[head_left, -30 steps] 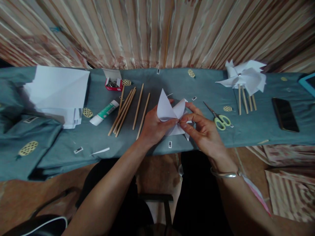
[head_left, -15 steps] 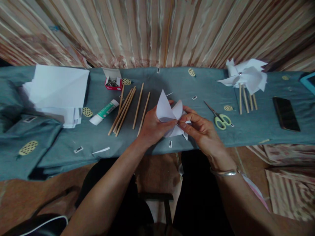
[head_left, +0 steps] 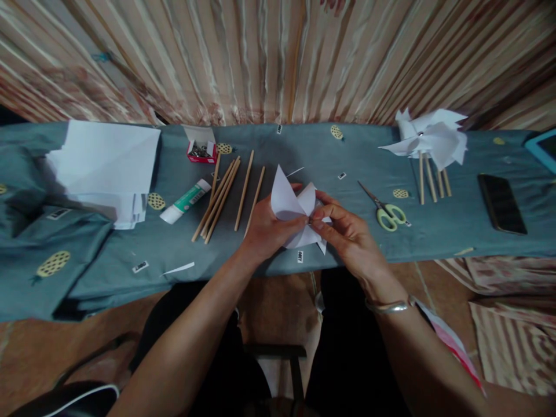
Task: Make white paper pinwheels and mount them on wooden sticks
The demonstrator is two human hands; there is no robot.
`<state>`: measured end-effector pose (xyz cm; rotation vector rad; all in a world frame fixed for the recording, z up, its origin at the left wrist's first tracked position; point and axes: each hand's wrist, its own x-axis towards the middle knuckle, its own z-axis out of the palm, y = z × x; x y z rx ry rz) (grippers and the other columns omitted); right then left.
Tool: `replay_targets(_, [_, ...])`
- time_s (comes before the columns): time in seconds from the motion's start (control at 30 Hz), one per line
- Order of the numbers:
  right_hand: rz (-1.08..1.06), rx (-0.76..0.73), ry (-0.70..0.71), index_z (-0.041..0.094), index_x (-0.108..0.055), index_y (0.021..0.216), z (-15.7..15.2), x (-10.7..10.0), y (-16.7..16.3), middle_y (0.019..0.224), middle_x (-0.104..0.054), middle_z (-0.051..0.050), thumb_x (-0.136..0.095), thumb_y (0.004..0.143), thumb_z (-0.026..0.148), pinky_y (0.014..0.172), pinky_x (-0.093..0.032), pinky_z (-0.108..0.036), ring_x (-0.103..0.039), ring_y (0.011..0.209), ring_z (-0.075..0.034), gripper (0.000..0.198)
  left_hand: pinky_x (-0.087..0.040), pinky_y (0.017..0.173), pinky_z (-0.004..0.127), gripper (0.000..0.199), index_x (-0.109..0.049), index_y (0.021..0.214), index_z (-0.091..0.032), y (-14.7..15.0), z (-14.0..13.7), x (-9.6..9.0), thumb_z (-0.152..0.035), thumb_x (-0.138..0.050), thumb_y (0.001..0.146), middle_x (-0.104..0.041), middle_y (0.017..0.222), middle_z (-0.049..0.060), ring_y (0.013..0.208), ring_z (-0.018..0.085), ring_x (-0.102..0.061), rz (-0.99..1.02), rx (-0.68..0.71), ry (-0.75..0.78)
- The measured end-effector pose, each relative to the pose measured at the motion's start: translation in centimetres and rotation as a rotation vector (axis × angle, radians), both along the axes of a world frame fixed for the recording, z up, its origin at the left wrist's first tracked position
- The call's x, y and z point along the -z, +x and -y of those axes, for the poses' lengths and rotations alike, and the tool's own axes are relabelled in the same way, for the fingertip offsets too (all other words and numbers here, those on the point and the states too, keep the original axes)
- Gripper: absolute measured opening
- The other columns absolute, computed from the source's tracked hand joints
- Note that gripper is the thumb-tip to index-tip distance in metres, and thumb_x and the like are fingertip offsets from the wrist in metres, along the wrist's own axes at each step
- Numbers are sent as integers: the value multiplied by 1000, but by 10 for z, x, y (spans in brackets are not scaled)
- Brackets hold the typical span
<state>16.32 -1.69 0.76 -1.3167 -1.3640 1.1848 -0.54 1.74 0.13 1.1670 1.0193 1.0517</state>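
Over the front of the table I hold a white paper pinwheel (head_left: pixel 284 194), its points folded in towards the centre. My left hand (head_left: pixel 268 230) is closed around its left side, with the thumb pressed on the middle. The thumb and fingers of my right hand (head_left: pixel 347 234) pinch at that same centre. A tiny dark thing shows between the fingertips there, too small to make out. Just left of my left hand lie several thin wooden sticks (head_left: pixel 222 200). Green-handled scissors (head_left: pixel 388 215) rest to the right of my right hand.
On the cloth-covered table (head_left: pixel 321 150) are a paper stack (head_left: pixel 110 156), a glue stick (head_left: pixel 186 201) and a red box (head_left: pixel 201 152) of small metal pieces. Finished pinwheels on sticks (head_left: pixel 434 139), a phone (head_left: pixel 503 204) and a blue-edged device (head_left: pixel 542 147) lie right. A curtain (head_left: pixel 269 63) hangs behind.
The view has shifted slightly. Both hands and the pinwheel have moved a little left, and the pinwheel is turned slightly. The grip at its centre stays the same.
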Motion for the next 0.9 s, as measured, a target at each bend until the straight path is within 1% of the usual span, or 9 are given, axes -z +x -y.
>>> replay_targets(0.07, [1,-2,1,27,-68,85,0,2,0,145,-54,-3,-73,81,48,116,-33,-53,-48,137,-28,21,-54,77,31,59,-65,120,-15,0,1,-1,-29,-76,65,-72,107,9,89,20,-67,-3,-2,-9])
replay_targets(0.2, [24,1,9,27,-69,85,-1,4,1,143,-56,-2,-73,81,49,117,-32,-53,-46,139,-28,22,-53,76,31,55,-66,117,-15,1,3,-3,-30,-77,65,-73,101,7,86,20,-67,12,11,-33])
replay_targets(0.37, [19,3,2,27,-69,85,-2,5,1,145,-55,-3,-73,81,50,118,-29,-53,-47,139,-28,23,-54,77,32,68,-63,122,-14,0,2,0,-31,-84,60,-74,102,7,86,21,-67,28,17,-24])
replay_targets(0.53, [16,12,32,27,-68,85,-3,5,0,142,-57,-4,-72,81,49,118,-30,-52,-44,141,-27,23,-53,78,33,67,-64,122,-14,-2,0,2,-32,-84,61,-73,104,8,88,21,-67,4,20,9])
replay_targets(0.7, [24,32,51,27,-67,85,-2,4,0,145,-54,-3,-72,82,46,116,-33,-53,-46,139,-28,20,-53,72,31,67,-63,123,-14,-2,0,4,-33,-83,61,-73,98,7,83,21,-67,7,12,-12])
replay_targets(0.9, [34,52,103,26,-65,88,0,7,0,150,-49,-4,-71,85,40,110,-42,-51,-48,137,-28,15,-54,70,30,68,-63,123,-14,-1,2,1,-31,-84,60,-74,97,7,80,20,-68,59,6,-99])
